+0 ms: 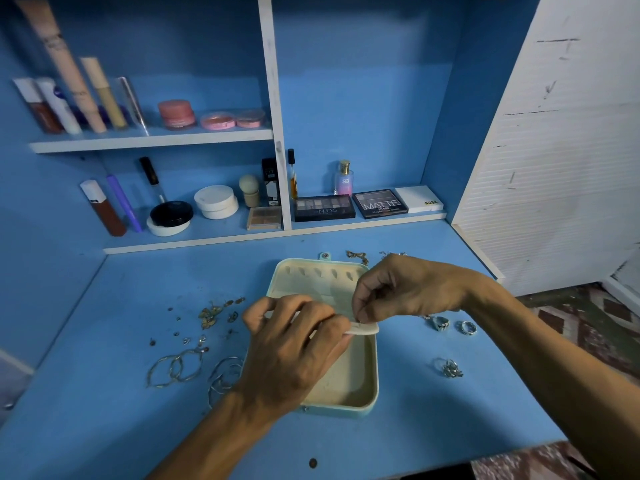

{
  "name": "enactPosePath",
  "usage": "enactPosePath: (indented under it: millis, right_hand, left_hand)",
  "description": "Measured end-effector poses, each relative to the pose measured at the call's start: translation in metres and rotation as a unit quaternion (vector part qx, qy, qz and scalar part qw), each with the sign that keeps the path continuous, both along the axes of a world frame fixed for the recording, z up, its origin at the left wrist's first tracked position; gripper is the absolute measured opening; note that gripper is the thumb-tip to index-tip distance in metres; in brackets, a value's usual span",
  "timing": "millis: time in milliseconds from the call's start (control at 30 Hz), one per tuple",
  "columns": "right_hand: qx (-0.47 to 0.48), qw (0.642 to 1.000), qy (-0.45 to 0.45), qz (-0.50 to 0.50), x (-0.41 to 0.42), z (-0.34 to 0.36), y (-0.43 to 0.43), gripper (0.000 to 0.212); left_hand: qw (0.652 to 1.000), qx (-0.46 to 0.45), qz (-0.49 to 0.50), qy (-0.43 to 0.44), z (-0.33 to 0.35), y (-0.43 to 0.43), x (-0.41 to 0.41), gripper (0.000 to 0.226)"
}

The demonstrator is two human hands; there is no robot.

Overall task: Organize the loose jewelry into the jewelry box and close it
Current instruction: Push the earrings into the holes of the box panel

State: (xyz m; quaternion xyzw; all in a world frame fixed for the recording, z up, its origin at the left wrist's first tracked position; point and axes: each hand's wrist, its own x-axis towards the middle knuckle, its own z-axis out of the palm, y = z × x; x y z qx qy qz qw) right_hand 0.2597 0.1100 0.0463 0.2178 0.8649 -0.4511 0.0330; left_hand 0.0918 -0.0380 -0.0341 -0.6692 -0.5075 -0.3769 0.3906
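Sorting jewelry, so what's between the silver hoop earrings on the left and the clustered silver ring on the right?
Head view: the open mint-green jewelry box with cream lining, with the left hand over it, then bare blue tabletop.

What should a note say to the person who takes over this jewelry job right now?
Left hand holds the cream flap of the open jewelry box.
Right hand pinches a tiny piece at that flap, too small to identify.
Loose on the desk: earrings and hoops left of the box, rings right, chains behind.
No jewelry shows inside the box.
Left to do: store everything, close it.
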Motion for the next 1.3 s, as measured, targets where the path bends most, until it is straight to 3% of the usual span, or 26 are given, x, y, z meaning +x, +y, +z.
enactPosePath:
  millis: [733,933,1067,1300]
  right_hand:
    - [0.051,0.998,-0.035,0.022,-0.008,0.006,-0.006,0.014]
    - [-0.040,0.999,0.004,-0.026,0.007,0.003,0.006,0.016]
    - [-0.011,1.000,-0.005,0.007,0.003,0.001,0.002,0.009]
    - [0.015,0.999,-0.035,0.006,-0.005,0.010,-0.006,0.016]
  left_hand:
    - [1.000,0.003,-0.005,0.008,0.000,-0.002,0.000,0.027]
    - [1.000,0.004,-0.005,-0.002,0.001,-0.001,0.000,0.027]
    - [1.000,0.004,-0.004,-0.003,0.000,-0.002,0.000,0.026]
    - [1.000,0.001,-0.004,-0.002,0.000,-0.001,0.000,0.027]
